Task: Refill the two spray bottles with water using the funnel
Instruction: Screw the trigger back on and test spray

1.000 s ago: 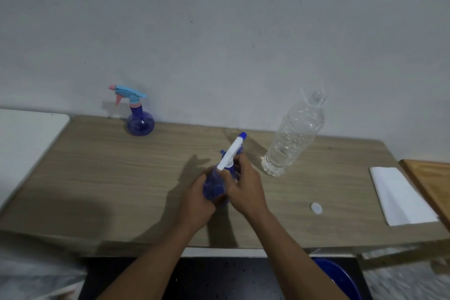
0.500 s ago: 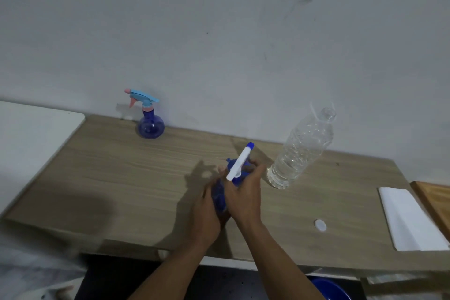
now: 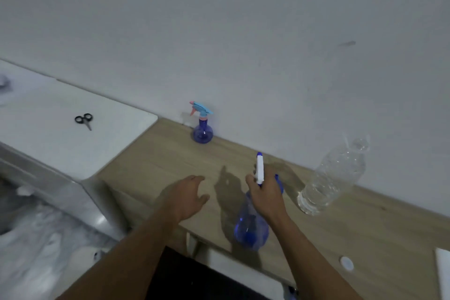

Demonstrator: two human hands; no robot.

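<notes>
My right hand (image 3: 266, 196) grips the neck of a blue spray bottle (image 3: 250, 225) with a white and blue spray head; the bottle stands on the wooden table (image 3: 155, 165) near its front edge. My left hand (image 3: 188, 193) hovers open to the left of it, fingers spread, holding nothing. A second blue spray bottle (image 3: 203, 126) with a light blue and pink head stands by the wall. A clear water bottle (image 3: 333, 178) stands uncapped to the right, its white cap (image 3: 346, 263) lying on the table. No funnel is in view.
A white surface (image 3: 73, 134) adjoins the table on the left, with small black scissors (image 3: 84, 120) on it. A white folded sheet (image 3: 444, 273) shows at the right edge. The wall runs close behind the table.
My left hand has let go of the spray bottle and moved left, open. My right hand keeps hold of the bottle's neck. The view has swung left, bringing the scissors into sight.
</notes>
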